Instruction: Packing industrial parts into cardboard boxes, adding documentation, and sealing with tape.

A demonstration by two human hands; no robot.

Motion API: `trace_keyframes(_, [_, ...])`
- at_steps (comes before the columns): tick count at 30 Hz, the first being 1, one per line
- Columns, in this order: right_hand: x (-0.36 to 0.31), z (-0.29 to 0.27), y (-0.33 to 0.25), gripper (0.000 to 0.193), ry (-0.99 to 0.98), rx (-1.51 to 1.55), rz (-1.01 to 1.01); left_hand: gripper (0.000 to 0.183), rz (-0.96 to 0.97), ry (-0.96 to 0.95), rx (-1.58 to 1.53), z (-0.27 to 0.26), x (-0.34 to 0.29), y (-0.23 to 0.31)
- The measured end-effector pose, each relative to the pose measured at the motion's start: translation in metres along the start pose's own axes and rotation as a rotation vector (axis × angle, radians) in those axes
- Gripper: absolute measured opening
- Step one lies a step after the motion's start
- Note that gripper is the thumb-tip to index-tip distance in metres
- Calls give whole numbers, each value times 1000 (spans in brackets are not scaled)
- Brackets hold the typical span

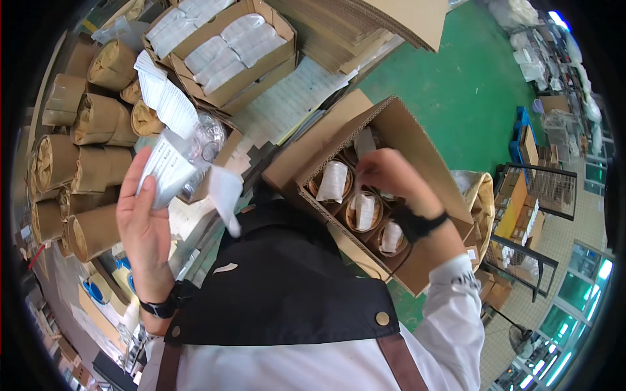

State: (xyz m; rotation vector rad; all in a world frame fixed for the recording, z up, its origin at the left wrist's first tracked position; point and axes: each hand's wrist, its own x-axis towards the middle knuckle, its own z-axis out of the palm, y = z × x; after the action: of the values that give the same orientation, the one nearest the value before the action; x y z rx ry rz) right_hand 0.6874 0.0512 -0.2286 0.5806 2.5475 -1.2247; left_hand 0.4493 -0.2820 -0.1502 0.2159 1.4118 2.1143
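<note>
1. Left hand (pixel 145 228), fingers pointing forward, pinches folded white paper (pixel 171 166) against its thumb; the dark print is too small to read.
2. Right hand (pixel 399 179) bends into an open carton (pixel 424 153); blurred fingers, grip unclear; a white packet (pixel 333 181) lies just left of them.

Rolls (pixel 98 118) lined the worktop's (pixel 189 228) left edge, boxed packs (pixel 236 49) its far part. Right of it, a carton (pixel 451 218) held more.
</note>
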Motion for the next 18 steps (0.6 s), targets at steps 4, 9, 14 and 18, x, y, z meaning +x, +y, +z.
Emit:
trace_keyframes(4, [39, 90, 70, 28, 87, 7, 39, 46, 52, 82, 103, 4, -28, -8])
trace_keyframes(9, [14, 101, 44, 54, 436, -32, -4, 52, -13, 123, 90, 14, -60, -22])
trace_keyframes(14, [12, 89, 43, 65, 321, 46, -14, 55, -300, 0, -108, 57, -53, -52])
trace_keyframes(18, [-18, 16, -62, 76, 313, 686, -510, 45, -151, -106, 169, 93, -57, -58])
